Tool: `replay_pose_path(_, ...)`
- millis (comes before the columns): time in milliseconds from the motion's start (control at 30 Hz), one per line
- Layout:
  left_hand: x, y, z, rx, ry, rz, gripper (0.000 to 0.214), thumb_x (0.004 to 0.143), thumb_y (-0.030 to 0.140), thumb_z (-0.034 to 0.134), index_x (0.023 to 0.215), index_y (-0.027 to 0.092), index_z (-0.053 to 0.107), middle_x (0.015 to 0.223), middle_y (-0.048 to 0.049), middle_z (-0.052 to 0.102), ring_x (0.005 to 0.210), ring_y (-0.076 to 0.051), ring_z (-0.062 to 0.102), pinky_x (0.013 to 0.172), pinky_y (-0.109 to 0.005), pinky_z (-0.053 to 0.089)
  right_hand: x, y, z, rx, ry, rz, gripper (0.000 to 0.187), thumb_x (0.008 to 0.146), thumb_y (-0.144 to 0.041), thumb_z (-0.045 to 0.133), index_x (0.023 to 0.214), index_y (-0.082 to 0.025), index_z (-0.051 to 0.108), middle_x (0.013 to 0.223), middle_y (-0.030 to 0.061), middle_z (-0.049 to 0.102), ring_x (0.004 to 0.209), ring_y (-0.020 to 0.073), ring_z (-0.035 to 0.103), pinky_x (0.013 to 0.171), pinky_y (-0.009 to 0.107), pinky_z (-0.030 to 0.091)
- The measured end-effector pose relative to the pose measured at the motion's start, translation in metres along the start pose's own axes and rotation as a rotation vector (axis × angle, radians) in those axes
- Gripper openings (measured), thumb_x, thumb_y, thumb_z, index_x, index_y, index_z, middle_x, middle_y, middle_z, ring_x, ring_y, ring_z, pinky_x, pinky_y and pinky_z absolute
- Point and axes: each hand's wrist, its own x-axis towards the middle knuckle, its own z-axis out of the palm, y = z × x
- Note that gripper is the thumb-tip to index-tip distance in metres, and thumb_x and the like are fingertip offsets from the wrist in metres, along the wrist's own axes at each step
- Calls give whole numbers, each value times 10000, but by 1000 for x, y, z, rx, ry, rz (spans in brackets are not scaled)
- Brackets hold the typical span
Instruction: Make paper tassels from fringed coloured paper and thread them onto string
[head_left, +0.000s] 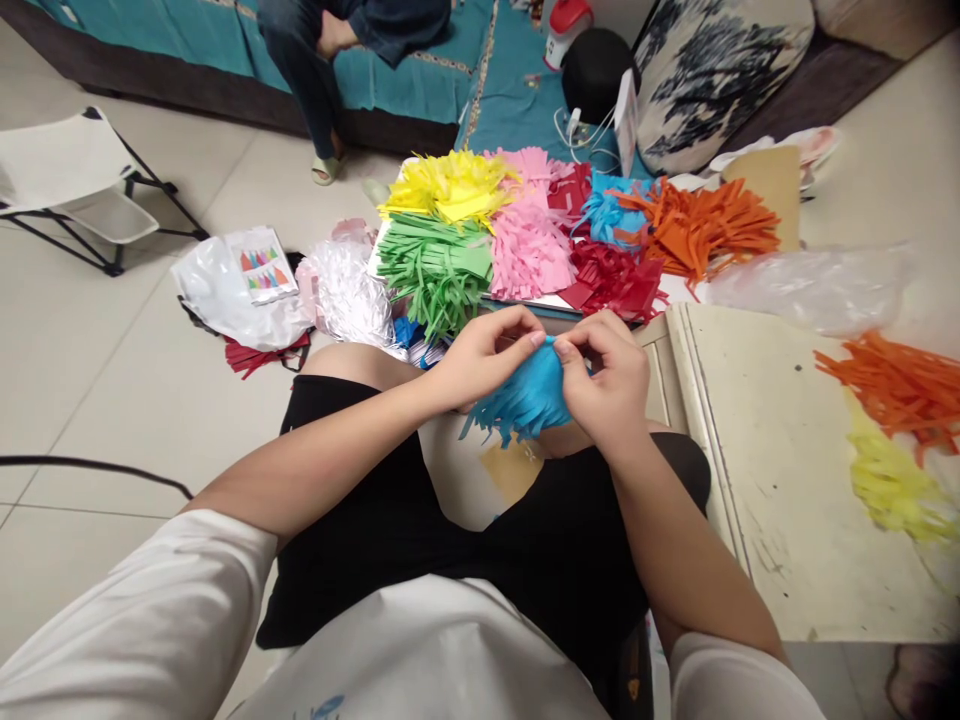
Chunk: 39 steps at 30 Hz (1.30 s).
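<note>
Both my hands meet over my lap on a bundle of blue fringed paper (525, 400). My left hand (487, 355) pinches its top edge from the left, fingers curled. My right hand (604, 375) grips the same edge from the right, thumb and fingers pressed together. The cut fringe hangs down toward my black shorts. Just beyond my hands lie piles of fringed paper on a board: green (439, 265), yellow (454, 185), pink (529, 245), red (611, 275), blue (607, 210) and orange (697, 225).
A worn white board (787, 470) at my right carries orange (896, 385) and yellow (896, 485) fringes and a clear plastic bag (817, 285). Plastic bags (247, 290) lie on the tiled floor at left, beside a folding stool (75, 180). Another person (322, 60) sits on the teal couch.
</note>
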Motion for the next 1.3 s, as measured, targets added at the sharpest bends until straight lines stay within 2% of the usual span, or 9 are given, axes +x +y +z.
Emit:
replay_pose_path(67,1,2,-2,7,-10,4,518,1023,686,768,951,181,680,893,-26,686,793,-137,611,726,-255,520,1,-2,-3,-23,-19,-45,283,1076,-349,701,817,-242,664,855,63,655,809,233,612,722,389,507)
replay_pose_path(200,1,5,-4,89,-16,53,515,1015,698,770,1000,188,702,935,-40,713,829,-153,644,697,-246,521,2,-3,-5,-62,-44,-99,294,1093,-375,675,829,-244,673,870,71,659,817,244,616,751,413,521)
replay_pose_path(367,-1,6,-5,145,-31,124,343,1079,520,722,1003,189,681,936,-37,711,771,-132,646,646,-227,506,1,-2,-5,-70,-44,-106,256,1079,-344,689,842,-248,683,864,67,663,807,242,630,728,399,525)
replay_pose_path(500,-1,8,-7,205,-61,187,165,1062,341,699,1007,191,658,948,-37,716,754,-119,660,640,-212,513,-1,-2,-4,-97,-35,-132,234,1073,-292,663,844,-244,677,870,69,663,819,242,640,722,395,518)
replay_pose_path(633,-2,8,-8,234,-55,237,189,1071,362,702,999,194,650,948,-45,707,773,-127,672,637,-212,528,-1,-3,-3,-144,-33,-154,221,1072,-268,628,856,-244,673,894,81,675,835,249,647,733,408,517)
replay_pose_path(733,-3,5,-6,253,-2,278,216,1083,378,691,975,196,652,968,-66,694,845,-155,678,651,-222,557,-1,-4,-2,-136,-27,-170,208,1063,-257,638,859,-243,674,889,77,672,830,246,641,739,410,519)
replay_pose_path(933,-5,4,-3,315,47,313,91,1047,269,714,1013,192,677,961,-43,714,808,-131,683,688,-224,572,-1,-2,0,-142,-8,-142,224,1072,-280,648,854,-241,681,883,75,675,837,245,652,735,399,533)
replay_pose_path(1100,-6,5,-3,394,67,376,38,1052,200,692,1088,193,699,994,-38,736,868,-138,723,748,-240,599,0,1,0,-58,7,-117,209,1040,-246,713,834,-242,677,853,50,663,786,221,634,675,376,504)
replay_pose_path(1300,-4,2,-6,407,38,460,16,1083,200,680,1075,195,693,981,-37,712,834,-128,719,692,-222,589,1,4,-1,21,-13,-8,231,1026,-268,746,806,-255,677,833,49,677,782,226,638,677,394,508)
